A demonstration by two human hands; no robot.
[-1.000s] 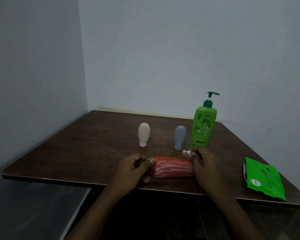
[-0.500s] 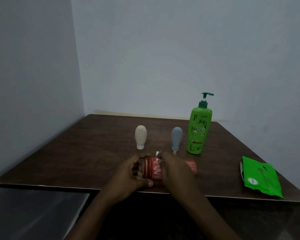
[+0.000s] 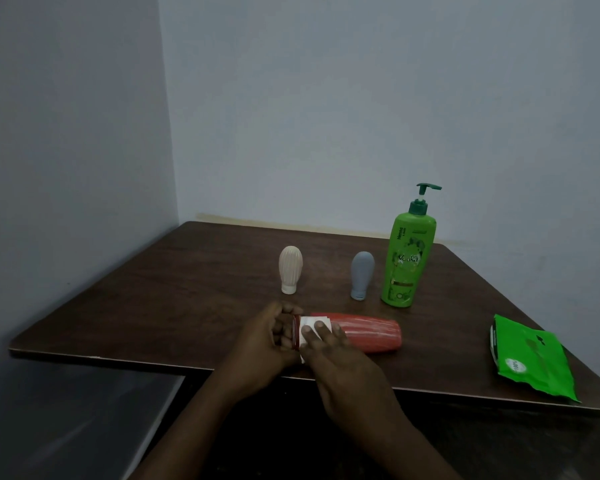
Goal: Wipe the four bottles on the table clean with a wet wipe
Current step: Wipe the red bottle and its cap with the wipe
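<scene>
A red bottle (image 3: 364, 334) lies on its side near the front edge of the dark wooden table (image 3: 187, 271). My left hand (image 3: 267, 337) grips its cap end. My right hand (image 3: 333, 351) presses a white wet wipe (image 3: 309, 323) onto the bottle next to the cap, fingers wrapped over it. Behind stand a ribbed cream bottle (image 3: 290, 269), a small grey bottle (image 3: 361, 275) and a tall green pump bottle (image 3: 409, 258), all upright and untouched.
A green wet-wipe pack (image 3: 534, 358) lies flat at the table's right front corner. Walls close in behind and on the left. The table's front edge runs just under my wrists.
My right hand with the wipe has slid leftward along the red bottle, from its far right end to the cap end. My left hand stays on the cap.
</scene>
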